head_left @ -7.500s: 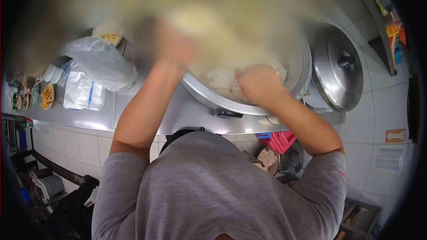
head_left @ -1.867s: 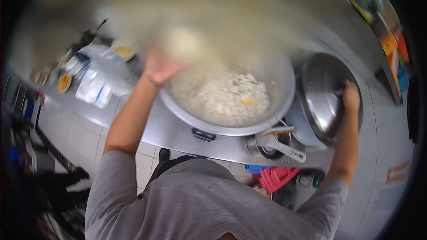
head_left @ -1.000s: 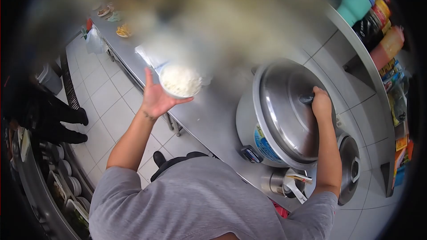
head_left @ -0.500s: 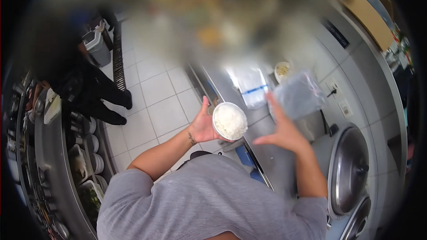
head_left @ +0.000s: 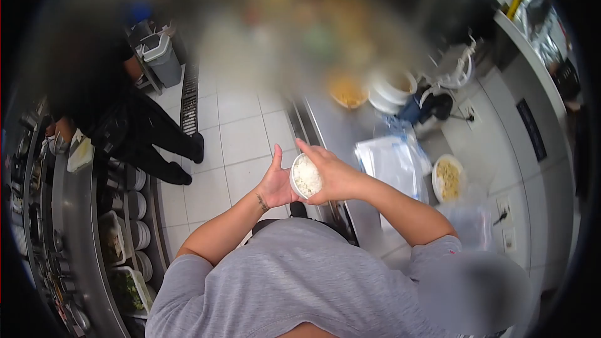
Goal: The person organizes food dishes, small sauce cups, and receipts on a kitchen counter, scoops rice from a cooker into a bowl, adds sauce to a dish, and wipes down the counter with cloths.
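A white bowl of rice (head_left: 306, 176) is held in front of my body, above the tiled floor near the counter's edge. My left hand (head_left: 275, 184) supports it from the left, thumb raised and the other fingers hidden under the bowl. From the right, my right hand (head_left: 332, 177) grips the bowl, its palm and fingers covering part of the rim and rice. To the right on the steel counter lie clear plastic bags (head_left: 391, 163). Beside them stands a white bowl with yellowish food (head_left: 448, 178).
A co-worker in dark clothes (head_left: 147, 125) stands at the left counter. Shelves there hold stacked white bowls (head_left: 141, 235) and a tub of greens (head_left: 128, 291). Farther along my counter are an orange-filled bowl (head_left: 349, 92) and white containers (head_left: 391, 91). The top of the view is blurred.
My right hand has moved left from over the counter onto the bowl of rice. The view has turned, so more of the counter's far end shows and the large lidded pot is out of sight.
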The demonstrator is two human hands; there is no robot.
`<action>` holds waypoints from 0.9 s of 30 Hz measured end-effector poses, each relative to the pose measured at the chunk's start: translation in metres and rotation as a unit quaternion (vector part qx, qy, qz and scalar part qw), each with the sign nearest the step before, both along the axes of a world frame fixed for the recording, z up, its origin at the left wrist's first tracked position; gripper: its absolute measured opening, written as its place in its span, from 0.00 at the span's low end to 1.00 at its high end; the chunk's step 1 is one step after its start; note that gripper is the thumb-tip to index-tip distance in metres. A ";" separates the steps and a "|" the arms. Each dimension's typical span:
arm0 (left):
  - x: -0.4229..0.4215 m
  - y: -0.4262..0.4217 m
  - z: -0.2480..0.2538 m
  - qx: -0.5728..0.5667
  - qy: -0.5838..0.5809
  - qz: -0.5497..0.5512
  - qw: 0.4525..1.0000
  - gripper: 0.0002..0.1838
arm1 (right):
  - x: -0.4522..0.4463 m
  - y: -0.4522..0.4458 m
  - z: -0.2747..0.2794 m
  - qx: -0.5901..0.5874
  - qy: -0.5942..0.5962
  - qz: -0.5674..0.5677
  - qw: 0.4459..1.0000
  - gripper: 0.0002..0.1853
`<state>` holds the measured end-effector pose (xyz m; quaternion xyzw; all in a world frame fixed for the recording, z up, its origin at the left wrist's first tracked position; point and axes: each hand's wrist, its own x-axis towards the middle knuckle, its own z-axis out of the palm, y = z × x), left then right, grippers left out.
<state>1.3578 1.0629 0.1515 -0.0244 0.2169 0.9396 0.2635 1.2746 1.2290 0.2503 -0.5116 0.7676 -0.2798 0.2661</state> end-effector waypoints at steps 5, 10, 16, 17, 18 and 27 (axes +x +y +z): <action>-0.111 -0.064 -0.003 -0.006 0.006 0.041 0.999 0.61 | -0.116 -0.075 -0.010 -0.025 0.050 0.032 0.998 0.63; -0.203 -0.124 -0.011 0.011 0.000 0.099 0.995 0.60 | -0.213 -0.150 -0.020 -0.024 0.081 -0.009 0.996 0.61; -0.284 -0.247 -0.051 -0.135 -0.113 0.100 0.979 0.45 | -0.345 -0.212 -0.082 0.039 0.143 -0.154 0.977 0.63; -0.289 -0.280 -0.074 -0.203 -0.096 0.086 0.971 0.38 | -0.366 -0.218 -0.092 0.088 0.166 -0.197 0.962 0.63; -0.292 -0.314 -0.092 -0.270 -0.075 0.073 0.957 0.31 | -0.385 -0.225 -0.098 0.127 0.169 -0.232 0.949 0.63; -0.262 -0.593 -0.201 -0.448 -0.397 0.144 0.788 0.33 | -0.468 -0.263 -0.106 0.331 0.125 -0.449 0.820 0.66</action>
